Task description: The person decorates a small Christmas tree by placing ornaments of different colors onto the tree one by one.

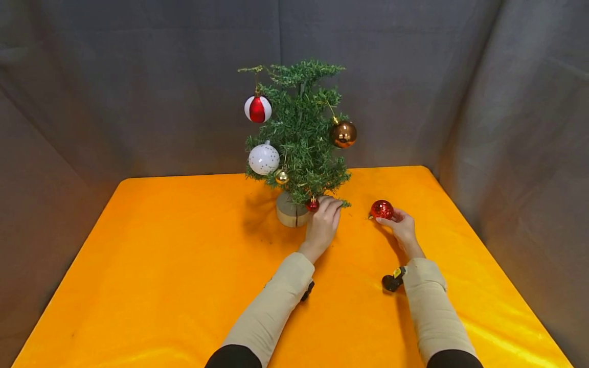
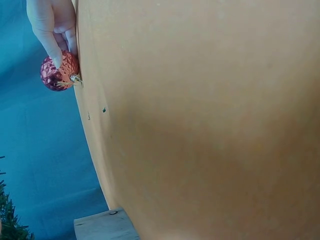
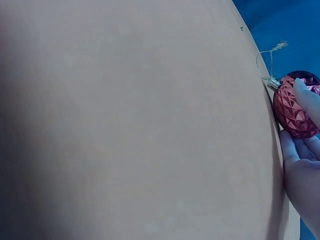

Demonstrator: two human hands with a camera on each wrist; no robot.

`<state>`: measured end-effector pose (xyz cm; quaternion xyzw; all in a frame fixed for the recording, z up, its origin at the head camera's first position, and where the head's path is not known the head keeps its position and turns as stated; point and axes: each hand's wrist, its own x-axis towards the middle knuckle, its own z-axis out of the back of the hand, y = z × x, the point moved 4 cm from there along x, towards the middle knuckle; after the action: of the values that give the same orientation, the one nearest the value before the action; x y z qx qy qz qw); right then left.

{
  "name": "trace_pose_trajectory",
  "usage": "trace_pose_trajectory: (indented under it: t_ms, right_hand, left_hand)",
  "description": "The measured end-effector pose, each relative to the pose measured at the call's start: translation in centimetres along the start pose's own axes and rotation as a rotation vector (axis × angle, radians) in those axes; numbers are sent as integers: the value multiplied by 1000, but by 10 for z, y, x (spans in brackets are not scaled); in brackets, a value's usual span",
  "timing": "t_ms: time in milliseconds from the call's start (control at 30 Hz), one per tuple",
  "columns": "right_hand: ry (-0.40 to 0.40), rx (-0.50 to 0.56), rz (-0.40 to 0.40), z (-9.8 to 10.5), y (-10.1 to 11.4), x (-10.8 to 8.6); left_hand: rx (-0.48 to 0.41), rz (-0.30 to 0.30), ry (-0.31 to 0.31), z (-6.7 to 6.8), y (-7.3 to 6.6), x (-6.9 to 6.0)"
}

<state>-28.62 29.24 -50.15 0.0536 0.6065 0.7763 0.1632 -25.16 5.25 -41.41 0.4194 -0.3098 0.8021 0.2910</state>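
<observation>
A small artificial Christmas tree [image 1: 299, 128] stands on a round wooden base [image 1: 291, 217]. My left hand [image 1: 324, 220] is at its lowest right side, fingers curled about a low branch whose tip [image 1: 346, 204] sticks out past them. Just left of those fingers hangs a small red bauble [image 1: 312, 205]. My right hand [image 1: 402, 230] holds a larger, faceted red bauble [image 3: 295, 107] above the table, to the right of the tree. The thumb lies across the bauble, and its cap with a gold string loop [image 3: 265, 65] points away from the palm. The left wrist view does not show the left fingers.
On the tree hang a red-and-white bauble [image 1: 257, 109], a white dotted one [image 1: 264, 158], a small gold one [image 1: 282, 177] and a copper-brown one [image 1: 344, 134]. An orange cloth covers the table [image 1: 161, 266]. Grey curtains [image 1: 184, 102] enclose the back and sides.
</observation>
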Motion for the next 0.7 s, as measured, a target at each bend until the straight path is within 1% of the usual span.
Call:
trace_pose_trajectory:
  t_ms: [167,333,533,700]
  right_hand:
    - [-12,15,-1,1,-1,-1]
    - [-23,41,-5,0,-1,-4]
    - [-26,64,-41,-2,-1,-5]
    - [-67,99,-39,-3,2,-6]
  left_hand:
    - [0,5,9,-1,0,0]
    - [-13,7,3,-2,-1,0]
    - [-57,18,3,-2,-1,-1]
    - [-89,16,-33,-1,-1,0]
